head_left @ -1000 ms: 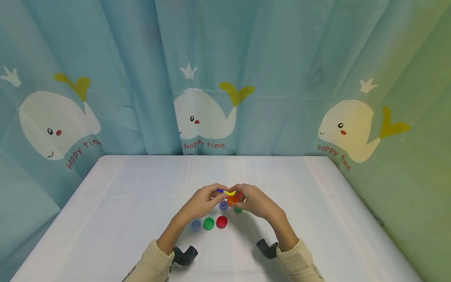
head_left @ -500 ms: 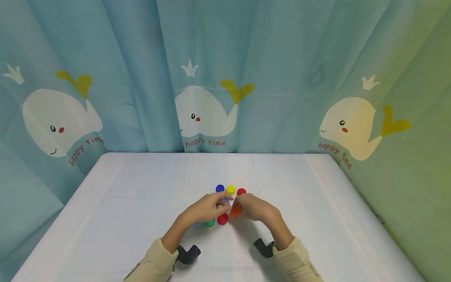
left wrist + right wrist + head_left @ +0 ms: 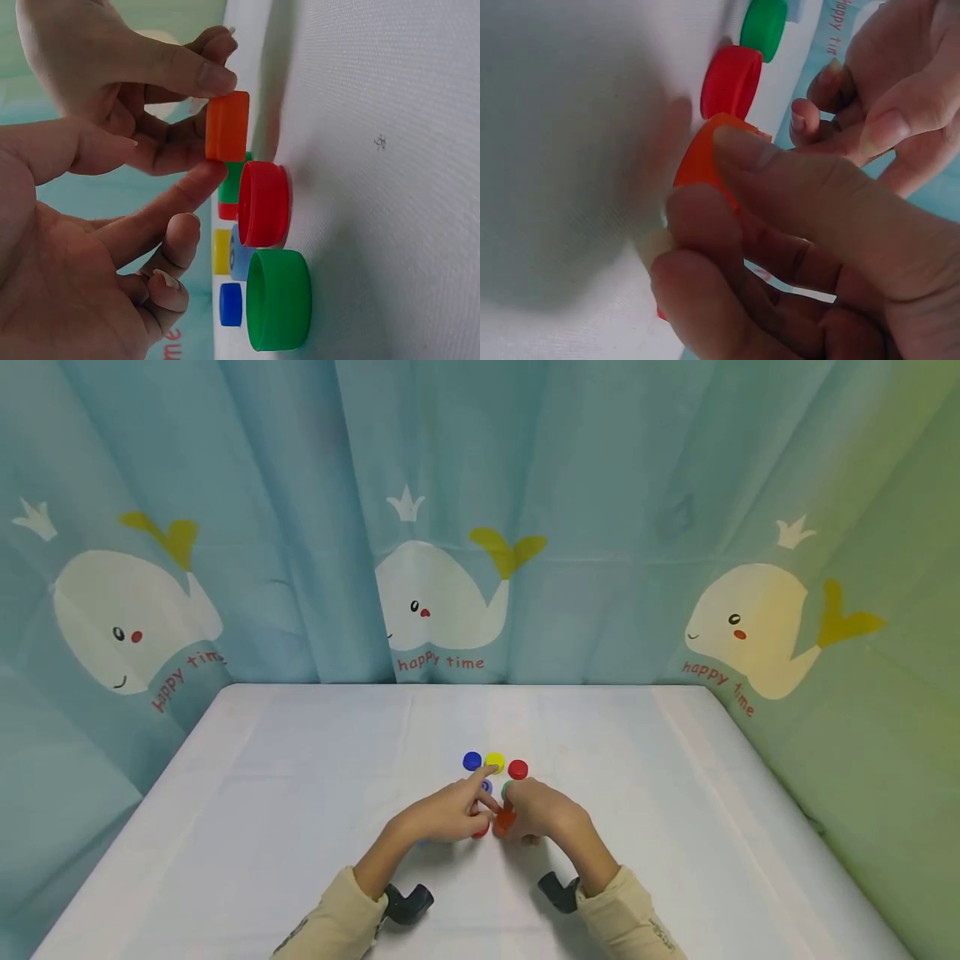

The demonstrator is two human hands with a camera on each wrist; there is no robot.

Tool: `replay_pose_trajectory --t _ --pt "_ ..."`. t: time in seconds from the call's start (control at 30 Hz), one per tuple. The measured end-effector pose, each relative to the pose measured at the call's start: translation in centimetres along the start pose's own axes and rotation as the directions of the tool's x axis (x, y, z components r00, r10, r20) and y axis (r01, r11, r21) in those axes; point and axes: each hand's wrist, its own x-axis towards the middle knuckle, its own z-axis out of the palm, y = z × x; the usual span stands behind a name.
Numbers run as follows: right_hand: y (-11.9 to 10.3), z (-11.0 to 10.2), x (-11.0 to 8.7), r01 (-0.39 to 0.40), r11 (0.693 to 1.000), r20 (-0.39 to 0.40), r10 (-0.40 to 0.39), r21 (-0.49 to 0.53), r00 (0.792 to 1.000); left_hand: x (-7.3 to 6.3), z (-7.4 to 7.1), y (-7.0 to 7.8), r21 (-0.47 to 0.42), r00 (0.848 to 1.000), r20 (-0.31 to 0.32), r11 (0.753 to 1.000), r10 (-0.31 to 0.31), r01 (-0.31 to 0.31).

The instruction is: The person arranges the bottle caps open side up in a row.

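Note:
My right hand (image 3: 542,808) pinches an orange bottle cap (image 3: 227,126) between thumb and fingers, its side turned to the left wrist camera. One straight finger of my left hand (image 3: 442,810) reaches to the orange cap's edge; the other fingers are loosely bent. Close beside the orange cap, a red cap (image 3: 265,204) stands on the table with its hollow side showing. Next to it is a green cap (image 3: 279,300), also hollow side out. In the head view, my left hand covers most of this front row. A light blue cap (image 3: 487,787) with a mark on top shows between the hands.
Behind the hands on the white table (image 3: 300,777) lie a dark blue cap (image 3: 472,761), a yellow cap (image 3: 495,761) and another red cap (image 3: 518,769). A blue curtain (image 3: 600,485) with printed whales hangs behind the table's far edge.
The right hand has brought the orange cap toward me, down beside the front red cap. My left hand has followed, moving slightly right and nearer, one finger now at the orange cap.

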Motion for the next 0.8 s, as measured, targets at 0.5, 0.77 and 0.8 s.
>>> replay_pose_trajectory --t 0.5,0.77,0.8 --pt "-0.01 0.74 0.8 -0.008 0.999 -0.023 0.007 -0.048 1.0 -0.26 -0.13 0.11 0.063 0.999 0.007 0.997 -0.042 0.041" --pt "0.2 0.88 0.81 -0.006 0.998 -0.026 0.005 -0.062 1.0 -0.33 0.1 0.12 0.082 1.0 0.014 0.996 -0.018 0.017" --pt "0.2 0.86 0.8 -0.007 0.998 -0.025 0.006 -0.06 1.0 -0.31 0.09 0.12 0.088 1.0 0.013 0.996 -0.023 0.022"
